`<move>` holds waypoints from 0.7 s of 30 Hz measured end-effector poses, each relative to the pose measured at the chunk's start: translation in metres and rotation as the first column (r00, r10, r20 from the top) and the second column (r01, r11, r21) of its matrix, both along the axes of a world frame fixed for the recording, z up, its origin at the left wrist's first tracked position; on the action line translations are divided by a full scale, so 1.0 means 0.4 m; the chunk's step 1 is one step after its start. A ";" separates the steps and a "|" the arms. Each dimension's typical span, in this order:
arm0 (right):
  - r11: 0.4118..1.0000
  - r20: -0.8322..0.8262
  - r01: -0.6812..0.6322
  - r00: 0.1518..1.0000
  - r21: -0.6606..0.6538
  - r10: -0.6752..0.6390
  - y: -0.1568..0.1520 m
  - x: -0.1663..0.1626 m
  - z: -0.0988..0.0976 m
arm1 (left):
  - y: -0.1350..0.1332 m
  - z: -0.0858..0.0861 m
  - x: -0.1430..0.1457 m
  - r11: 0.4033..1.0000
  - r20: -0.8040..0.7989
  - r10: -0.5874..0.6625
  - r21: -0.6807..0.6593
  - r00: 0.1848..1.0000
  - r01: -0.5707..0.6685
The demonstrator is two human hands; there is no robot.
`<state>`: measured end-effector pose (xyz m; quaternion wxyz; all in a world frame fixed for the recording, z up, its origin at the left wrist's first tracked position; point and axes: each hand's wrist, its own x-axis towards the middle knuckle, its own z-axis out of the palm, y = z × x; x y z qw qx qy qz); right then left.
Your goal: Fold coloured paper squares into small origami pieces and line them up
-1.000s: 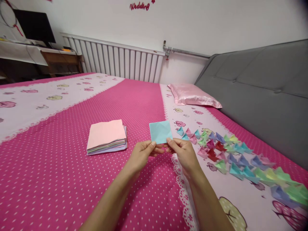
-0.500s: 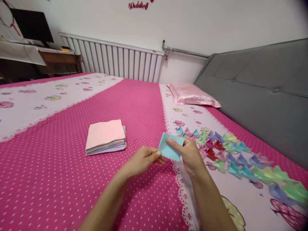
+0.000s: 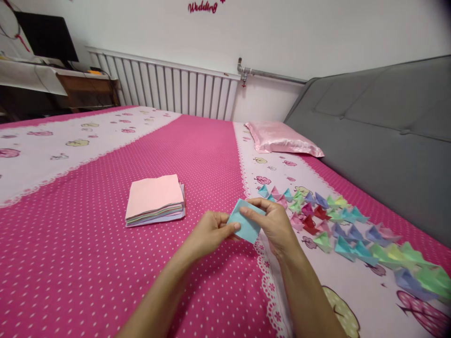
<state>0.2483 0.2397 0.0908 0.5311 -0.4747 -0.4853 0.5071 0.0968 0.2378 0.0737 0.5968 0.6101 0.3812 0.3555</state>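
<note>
A small light-blue folded paper (image 3: pixel 247 228) is held tilted above the bed between both hands. My left hand (image 3: pixel 214 231) pinches its left corner, thumb on top and fingers underneath. On the right side, my right hand (image 3: pixel 273 223) grips the same paper with the thumb laid across its upper face; some of its fingers are hidden behind. Left of my hands lies a stack of square coloured paper (image 3: pixel 153 195) with a pale pink sheet on top. Several folded paper boats (image 3: pixel 319 213) in blue, green, red, pink and purple stand in rows to the right.
The bed is covered by a pink dotted sheet (image 3: pixel 204 155) with pale printed bands. A shiny pink pillow (image 3: pixel 283 137) rests near the grey headboard (image 3: pixel 380 108). Behind are a white radiator (image 3: pixel 169 87) and a desk with a black monitor (image 3: pixel 47 37).
The blue paper has turned and moved slightly down and left. My left hand has slid further onto its corner, and my right hand has shifted a little along with it.
</note>
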 end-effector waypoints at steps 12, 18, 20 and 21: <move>0.996 0.092 -0.008 0.996 0.084 0.000 0.008 0.014 0.004 | 0.000 0.004 -0.010 0.998 -0.127 0.055 0.036 0.990 -0.051; 0.995 0.092 -0.077 0.993 0.058 0.071 0.002 0.017 0.006 | 0.004 0.002 -0.007 0.999 -0.037 0.010 0.047 0.999 -0.009; 0.991 0.131 -0.122 0.985 0.060 0.113 0.000 0.017 0.007 | 0.005 0.000 -0.009 0.998 -0.077 0.007 0.065 0.997 -0.002; 0.988 0.150 -0.137 0.981 0.066 0.126 0.000 0.018 0.007 | 0.005 -0.001 -0.011 0.997 -0.099 0.008 0.079 0.995 -0.001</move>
